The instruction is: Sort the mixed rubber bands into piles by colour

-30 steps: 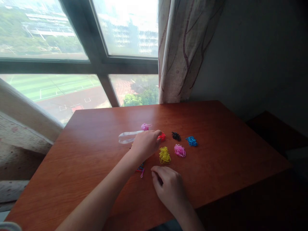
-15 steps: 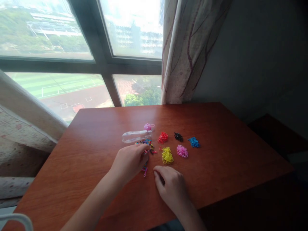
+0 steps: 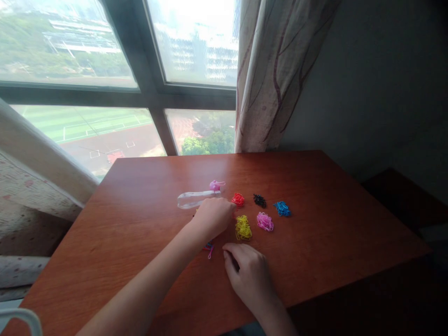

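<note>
My left hand (image 3: 216, 217) reaches over the mixed small rubber bands, its fingers closed and pointing down beside the red rubber band pile (image 3: 238, 199). Its fingertips are mostly hidden, so what they pinch does not show. A few mixed rubber bands (image 3: 209, 251) stick out below the left wrist. My right hand (image 3: 249, 268) rests curled on the table, thumb and index tips close together, with nothing visible in it. Ahead of it lies the yellow rubber band pile (image 3: 243, 227). Pink (image 3: 265, 221), black (image 3: 259, 200) and blue rubber band piles (image 3: 282, 208) lie farther right.
A clear plastic bottle (image 3: 191, 199) lies on its side behind my left hand, its pink cap (image 3: 215, 185) at the right end. The brown wooden table (image 3: 315, 224) meets a window and curtain (image 3: 269, 74) at the back. A white curved object (image 3: 26, 315) shows at lower left.
My left hand has moved right and slightly forward, from the mixed rubber bands to beside the red pile, now covering most of the mixed ones. My right hand has stayed put.
</note>
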`<state>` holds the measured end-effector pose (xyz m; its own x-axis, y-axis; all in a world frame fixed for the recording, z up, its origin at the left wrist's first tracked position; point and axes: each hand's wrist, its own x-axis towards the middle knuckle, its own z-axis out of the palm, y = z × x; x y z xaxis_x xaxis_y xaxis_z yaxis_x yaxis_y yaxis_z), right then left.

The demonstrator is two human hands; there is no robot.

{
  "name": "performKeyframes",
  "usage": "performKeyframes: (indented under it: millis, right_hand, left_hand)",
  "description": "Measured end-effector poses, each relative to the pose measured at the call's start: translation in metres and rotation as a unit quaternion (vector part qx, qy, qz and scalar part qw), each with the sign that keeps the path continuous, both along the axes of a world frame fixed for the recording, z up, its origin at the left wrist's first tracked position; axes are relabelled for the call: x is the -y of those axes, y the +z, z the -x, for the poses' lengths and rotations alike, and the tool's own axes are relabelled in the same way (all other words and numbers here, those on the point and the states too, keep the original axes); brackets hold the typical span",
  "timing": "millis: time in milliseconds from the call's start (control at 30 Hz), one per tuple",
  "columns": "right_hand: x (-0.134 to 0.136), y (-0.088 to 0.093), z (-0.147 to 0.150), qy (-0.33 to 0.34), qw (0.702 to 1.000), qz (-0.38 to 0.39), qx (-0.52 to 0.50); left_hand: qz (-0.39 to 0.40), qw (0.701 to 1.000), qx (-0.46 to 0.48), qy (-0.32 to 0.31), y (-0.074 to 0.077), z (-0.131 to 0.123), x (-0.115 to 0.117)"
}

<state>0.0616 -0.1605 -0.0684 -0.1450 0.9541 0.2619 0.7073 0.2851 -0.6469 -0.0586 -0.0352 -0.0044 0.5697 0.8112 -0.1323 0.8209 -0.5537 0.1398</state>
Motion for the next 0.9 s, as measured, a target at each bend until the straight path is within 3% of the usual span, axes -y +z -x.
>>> performKeyframes:
  millis: [433, 900]
  right_hand:
    - [0.000, 0.001, -0.001, -0.001, 1.000, -0.002, 0.020]
    - [0.000, 0.000, -0.001, 0.001, 1.000, 0.011, 0.003]
  left_hand:
    - [-0.026, 0.998, 0.003, 0.049, -0.001, -0.013, -0.002]
    - [-0.027, 0.998, 0.005, 0.056, -0.003, -0.025, -0.001]
